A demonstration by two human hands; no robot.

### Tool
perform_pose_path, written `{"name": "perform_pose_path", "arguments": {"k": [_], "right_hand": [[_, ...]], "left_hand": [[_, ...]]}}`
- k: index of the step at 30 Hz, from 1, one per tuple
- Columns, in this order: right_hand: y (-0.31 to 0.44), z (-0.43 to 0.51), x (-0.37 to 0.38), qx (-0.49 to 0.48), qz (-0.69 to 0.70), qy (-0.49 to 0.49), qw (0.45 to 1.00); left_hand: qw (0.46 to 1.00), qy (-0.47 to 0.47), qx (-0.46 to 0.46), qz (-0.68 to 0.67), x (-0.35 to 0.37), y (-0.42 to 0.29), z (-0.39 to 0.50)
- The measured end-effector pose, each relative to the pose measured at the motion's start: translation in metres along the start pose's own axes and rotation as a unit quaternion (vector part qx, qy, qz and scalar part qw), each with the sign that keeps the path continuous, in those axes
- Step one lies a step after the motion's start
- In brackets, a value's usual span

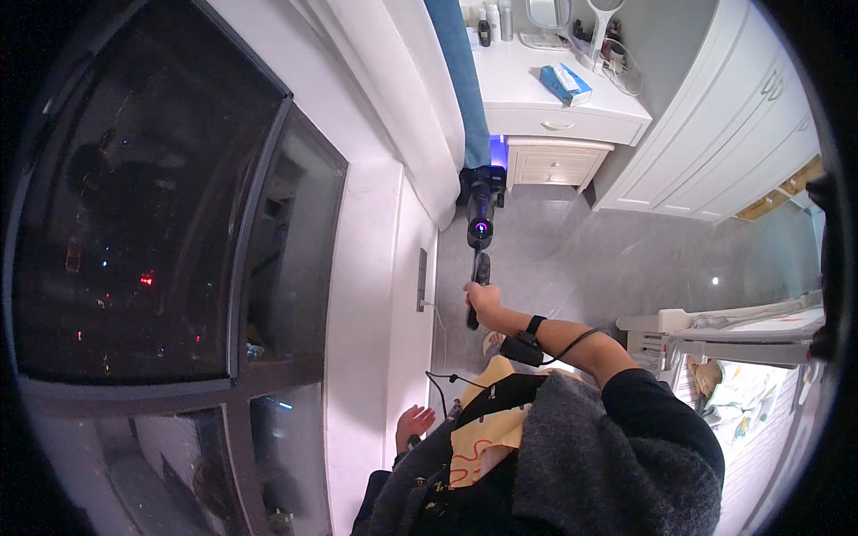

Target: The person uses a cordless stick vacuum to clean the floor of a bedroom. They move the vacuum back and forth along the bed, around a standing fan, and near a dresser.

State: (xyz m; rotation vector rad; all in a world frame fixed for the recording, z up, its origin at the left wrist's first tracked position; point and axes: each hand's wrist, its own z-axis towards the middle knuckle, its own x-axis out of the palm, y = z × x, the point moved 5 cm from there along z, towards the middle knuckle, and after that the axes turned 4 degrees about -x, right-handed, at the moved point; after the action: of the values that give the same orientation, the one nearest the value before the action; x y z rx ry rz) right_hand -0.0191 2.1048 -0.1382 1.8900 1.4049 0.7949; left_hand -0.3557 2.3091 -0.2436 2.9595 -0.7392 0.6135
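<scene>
My right hand point(484, 297) is closed around the handle of a black cordless stick vacuum cleaner point(480, 208). A small purple-lit display glows on top of its body. The far end of the vacuum reaches the foot of a blue curtain point(462, 87), and blue-violet light shows on the floor side of it. Its floor head is partly hidden behind the body and the curtain. Down by the window wall, my left hand point(415, 422) hangs with nothing in it, fingers apart. A black box with a cable is strapped to my right forearm.
A white dressing table point(509, 80) bears a blue tissue box point(566, 84), bottles and a mirror. Beneath it stands a small drawer cabinet point(556, 163). White wardrobe doors point(724, 127) line the right; a bed or cot rail point(670, 321) stands nearer. A white cable point(440, 328) hangs from the wall socket point(421, 280).
</scene>
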Motion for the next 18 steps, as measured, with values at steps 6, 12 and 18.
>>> {"name": "perform_pose_path", "arguments": {"k": [6, 12, 18], "right_hand": [[0.012, 0.025, 0.001, 0.002, -0.074, -0.035, 0.997], [0.015, 0.040, -0.011, -0.019, -0.091, -0.009, 0.996], [-0.010, 0.023, -0.033, 0.006, -0.111, -0.023, 0.994]], "left_hand": [[0.992, -0.031, 0.109, 0.058, 0.040, -0.002, -0.052], [0.992, -0.033, 0.079, 0.091, 0.011, -0.001, -0.023], [0.995, 0.017, -0.087, 0.035, -0.025, 0.012, 0.008]]}}
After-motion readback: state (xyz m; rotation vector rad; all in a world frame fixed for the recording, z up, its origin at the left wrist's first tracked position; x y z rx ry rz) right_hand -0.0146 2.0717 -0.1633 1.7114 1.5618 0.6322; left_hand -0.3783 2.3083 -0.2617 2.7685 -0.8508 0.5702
